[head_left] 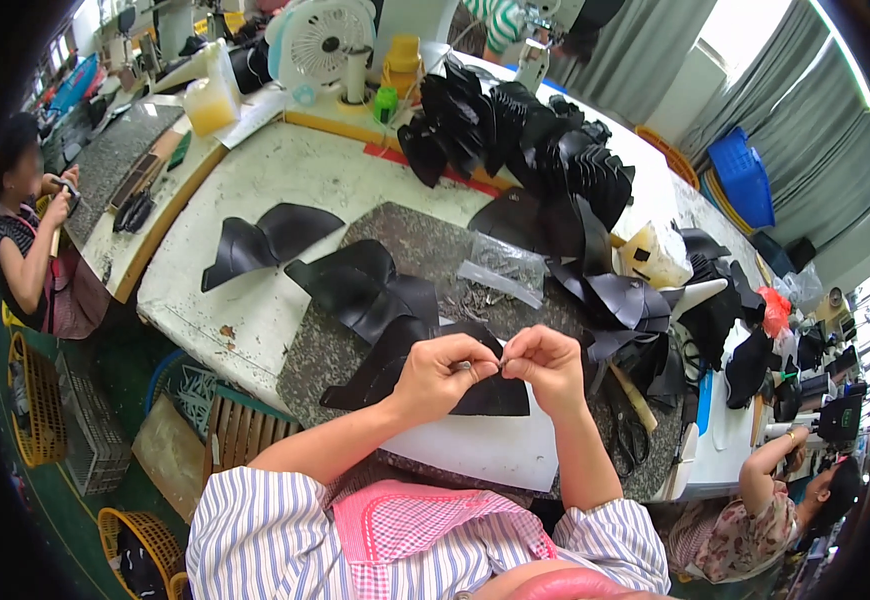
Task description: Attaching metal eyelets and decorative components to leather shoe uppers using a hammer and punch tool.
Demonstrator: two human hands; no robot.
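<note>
My left hand (443, 374) and my right hand (545, 368) meet above the middle of the bench, fingertips pinched close together. Whatever they pinch is too small to make out. Beneath them lies a black leather-like cut piece (490, 395), its lower edge over a white sheet (485, 448). Two similar curved black pieces, one nearer (365, 285) and one farther left (270, 240), lie beyond my left hand. Past my hands a clear plastic bag (505, 265) rests on the speckled stone slab (330, 350), with small scraps or parts beside it.
Stacked black pieces (515, 140) fill the back of the bench. Scissors (630, 440) and a wooden-handled tool (635, 400) lie right of my right hand. A white fan (320, 45) stands at the back. People sit at left (30, 240) and right (755, 510). Yellow baskets (40, 400) stand on the floor.
</note>
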